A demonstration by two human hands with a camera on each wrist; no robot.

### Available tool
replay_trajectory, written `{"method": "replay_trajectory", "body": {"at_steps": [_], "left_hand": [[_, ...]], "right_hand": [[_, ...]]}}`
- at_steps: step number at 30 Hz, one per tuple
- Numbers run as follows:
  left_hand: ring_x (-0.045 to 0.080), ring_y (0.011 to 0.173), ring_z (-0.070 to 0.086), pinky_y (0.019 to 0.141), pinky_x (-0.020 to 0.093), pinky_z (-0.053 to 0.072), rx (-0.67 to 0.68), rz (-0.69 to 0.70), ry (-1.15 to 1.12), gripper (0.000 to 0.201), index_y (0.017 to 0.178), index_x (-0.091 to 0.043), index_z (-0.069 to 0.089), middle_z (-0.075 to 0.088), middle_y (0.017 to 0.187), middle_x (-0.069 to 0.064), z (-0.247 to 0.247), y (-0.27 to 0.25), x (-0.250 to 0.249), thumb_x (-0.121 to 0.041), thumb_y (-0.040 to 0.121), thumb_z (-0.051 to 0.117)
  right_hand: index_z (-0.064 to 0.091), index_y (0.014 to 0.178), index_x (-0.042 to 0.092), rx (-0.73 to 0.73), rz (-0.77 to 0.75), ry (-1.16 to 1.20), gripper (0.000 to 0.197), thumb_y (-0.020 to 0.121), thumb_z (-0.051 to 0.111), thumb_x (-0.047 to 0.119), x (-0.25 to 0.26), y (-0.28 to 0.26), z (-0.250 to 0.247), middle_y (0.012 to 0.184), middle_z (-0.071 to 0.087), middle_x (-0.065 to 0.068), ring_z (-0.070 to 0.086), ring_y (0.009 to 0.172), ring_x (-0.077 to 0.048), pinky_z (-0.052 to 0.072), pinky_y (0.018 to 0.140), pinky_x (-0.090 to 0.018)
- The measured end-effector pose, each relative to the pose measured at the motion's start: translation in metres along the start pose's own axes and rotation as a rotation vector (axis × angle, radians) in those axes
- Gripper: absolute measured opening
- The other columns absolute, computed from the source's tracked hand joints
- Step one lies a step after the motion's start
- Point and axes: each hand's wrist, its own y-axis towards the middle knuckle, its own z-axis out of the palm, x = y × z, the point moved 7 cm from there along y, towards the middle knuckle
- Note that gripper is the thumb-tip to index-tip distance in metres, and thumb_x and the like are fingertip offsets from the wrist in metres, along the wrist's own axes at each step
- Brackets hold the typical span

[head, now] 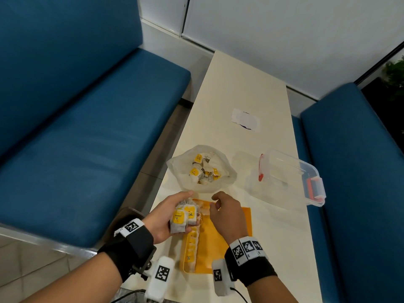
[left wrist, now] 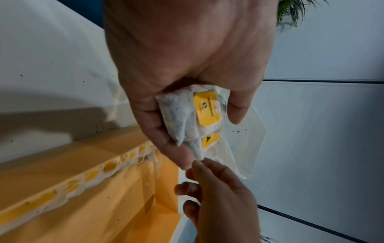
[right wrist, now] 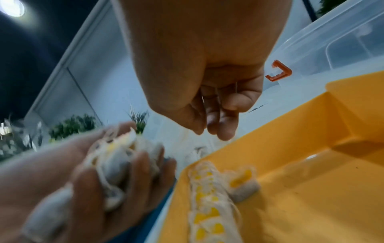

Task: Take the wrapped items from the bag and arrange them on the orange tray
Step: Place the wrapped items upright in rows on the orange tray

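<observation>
My left hand grips a bundle of tea bags with yellow tags, just left of the orange tray. In the left wrist view the bundle sits between thumb and fingers. My right hand hovers over the tray's far end with fingers loosely curled and nothing in them; its fingertips touch the bundle's lower corner. A row of tea bags lines the tray's left side, and one tea bag lies beside it. The clear bag behind holds several more.
A clear plastic box with red clasps lies to the right of the bag. A white wrapper lies farther back on the cream table. Blue benches flank both sides.
</observation>
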Motion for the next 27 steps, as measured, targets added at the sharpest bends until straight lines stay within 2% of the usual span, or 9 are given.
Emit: {"method": "replay_trajectory", "body": {"at_steps": [2,4,8,11,15,17,19,23,27], "left_hand": [[0.03,0.083,0.073,0.06,0.033,0.057,-0.009,-0.008,-0.009,0.052,0.119,-0.008,0.07,0.075,0.106,0.02,0.001,0.0,0.0,-0.051,0.09,0.067],[0.031,0.087,0.073,0.063,0.033,0.057,-0.013,-0.021,-0.01,0.055,0.124,-0.007,0.068,0.074,0.106,0.018,0.002,0.002,0.001,-0.053,0.092,0.064],[0.028,0.082,0.072,0.063,0.032,0.056,-0.002,-0.031,-0.019,0.048,0.12,-0.009,0.068,0.071,0.094,0.014,0.008,0.002,0.002,-0.05,0.095,0.06],[0.024,0.076,0.072,0.065,0.032,0.058,-0.002,-0.037,-0.021,0.042,0.111,-0.012,0.068,0.071,0.091,0.012,0.01,0.002,0.003,-0.05,0.096,0.059],[0.025,0.079,0.074,0.072,0.036,0.06,-0.008,-0.036,-0.019,0.04,0.107,-0.013,0.069,0.073,0.09,0.012,0.01,0.004,0.004,-0.05,0.094,0.062],[0.025,0.078,0.074,0.073,0.037,0.06,0.007,-0.034,-0.022,0.04,0.108,-0.011,0.069,0.073,0.088,0.012,0.011,0.002,0.004,-0.048,0.093,0.064],[0.026,0.081,0.075,0.075,0.038,0.059,0.024,-0.023,-0.018,0.045,0.115,-0.01,0.069,0.074,0.091,0.012,0.01,0.001,0.004,-0.048,0.09,0.066],[0.031,0.101,0.073,0.075,0.039,0.06,0.033,-0.011,-0.034,0.056,0.128,-0.009,0.066,0.074,0.108,0.016,0.006,0.001,0.004,-0.044,0.084,0.074],[0.03,0.098,0.071,0.066,0.037,0.062,0.02,0.009,-0.075,0.059,0.134,-0.004,0.062,0.073,0.111,0.017,0.002,0.001,0.001,-0.035,0.086,0.074]], "right_hand": [[0.069,0.102,0.025,-0.024,-0.021,0.194,0.013,0.091,0.064,0.02,0.005,-0.006,-0.009,0.09,0.069,0.009,0.063,0.082,-0.008,0.051,0.074,-0.022],[0.072,0.095,0.027,0.014,-0.041,0.371,0.012,0.089,0.068,0.018,0.014,-0.013,-0.014,0.087,0.069,0.01,0.062,0.079,-0.005,0.048,0.071,-0.014],[0.073,0.096,0.027,0.156,-0.017,0.464,0.013,0.084,0.075,0.024,0.025,-0.021,-0.011,0.086,0.069,0.008,0.058,0.07,-0.001,0.048,0.068,-0.014],[0.073,0.095,0.025,0.187,-0.003,0.476,0.014,0.082,0.076,0.02,0.027,-0.023,-0.008,0.084,0.07,0.005,0.06,0.066,-0.002,0.052,0.067,-0.018],[0.071,0.091,0.022,0.203,0.031,0.528,0.017,0.08,0.076,0.01,0.027,-0.023,-0.005,0.08,0.068,0.003,0.061,0.068,-0.007,0.059,0.071,-0.033],[0.069,0.089,0.023,0.209,0.047,0.57,0.021,0.079,0.076,0.006,0.026,-0.024,-0.003,0.077,0.065,0.001,0.064,0.07,-0.015,0.061,0.072,-0.041],[0.068,0.088,0.024,0.204,0.055,0.576,0.024,0.079,0.077,0.004,0.025,-0.024,-0.004,0.077,0.066,-0.004,0.066,0.071,-0.023,0.061,0.071,-0.043],[0.069,0.089,0.019,0.202,0.062,0.602,0.022,0.079,0.077,0.001,0.023,-0.022,-0.013,0.08,0.068,-0.011,0.065,0.065,-0.015,0.059,0.065,-0.029],[0.073,0.088,0.014,0.217,0.048,0.63,0.017,0.08,0.076,-0.001,0.024,-0.018,-0.02,0.079,0.07,-0.01,0.064,0.066,-0.013,0.056,0.065,-0.025]]}}
